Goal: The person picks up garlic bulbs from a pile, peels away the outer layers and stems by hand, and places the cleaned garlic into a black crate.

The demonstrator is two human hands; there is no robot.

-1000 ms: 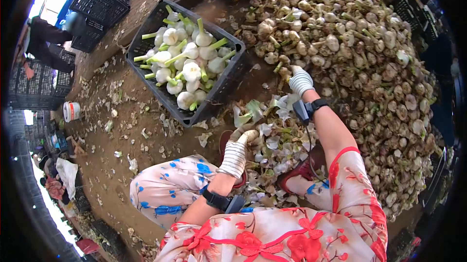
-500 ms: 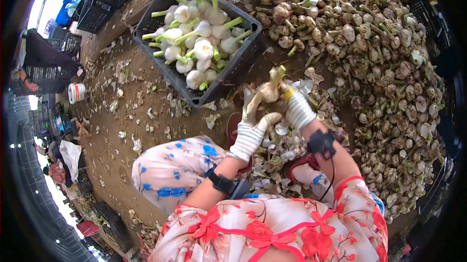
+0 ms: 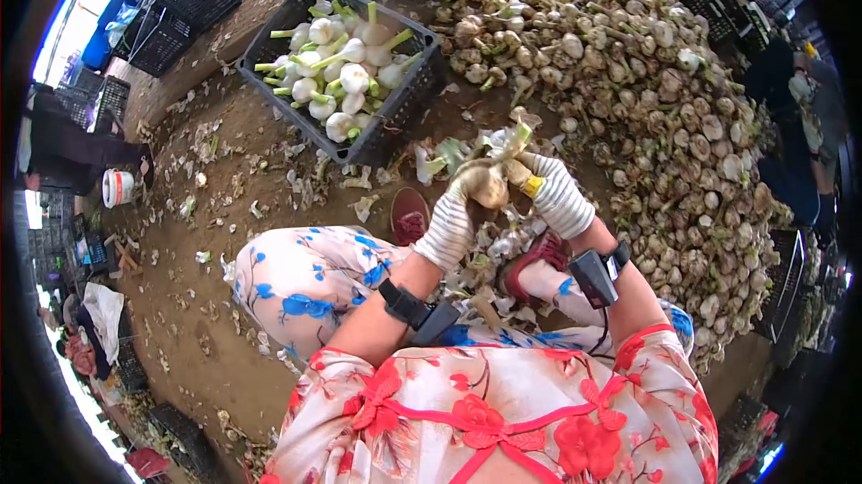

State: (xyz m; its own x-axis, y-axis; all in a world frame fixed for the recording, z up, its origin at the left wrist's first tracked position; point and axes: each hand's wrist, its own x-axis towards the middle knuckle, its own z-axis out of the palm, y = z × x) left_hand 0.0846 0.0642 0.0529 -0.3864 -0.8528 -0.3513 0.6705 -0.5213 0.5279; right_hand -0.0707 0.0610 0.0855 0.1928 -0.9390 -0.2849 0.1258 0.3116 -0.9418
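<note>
Both my hands wear white ribbed gloves with soiled fingers and meet over the ground in front of my knees. My left hand [image 3: 452, 215] is closed around a garlic bulb [image 3: 491, 193], whose pale brown side faces me. Against the bulb's right side, my right hand [image 3: 552, 192] pinches at its outer skin and stalk, with a yellow patch showing at its fingers. Loose leafy skin [image 3: 518, 136] sticks out beyond the fingertips. Below the hands, peeled garlic skins [image 3: 480, 259] litter the ground between my shoes.
A black crate [image 3: 338, 154] of cleaned white garlic with green stalks stands ahead to the left. A big heap of unpeeled garlic [image 3: 664, 116] spreads on the right. At far left are a white bucket [image 3: 118, 188] and a person in dark clothes [image 3: 67, 138]; another person [image 3: 808, 125] is at far right.
My left hand has closed on the bulb, and the bulb has turned and come lower, nearer to me. The view has shifted, bringing a person at far right into sight.
</note>
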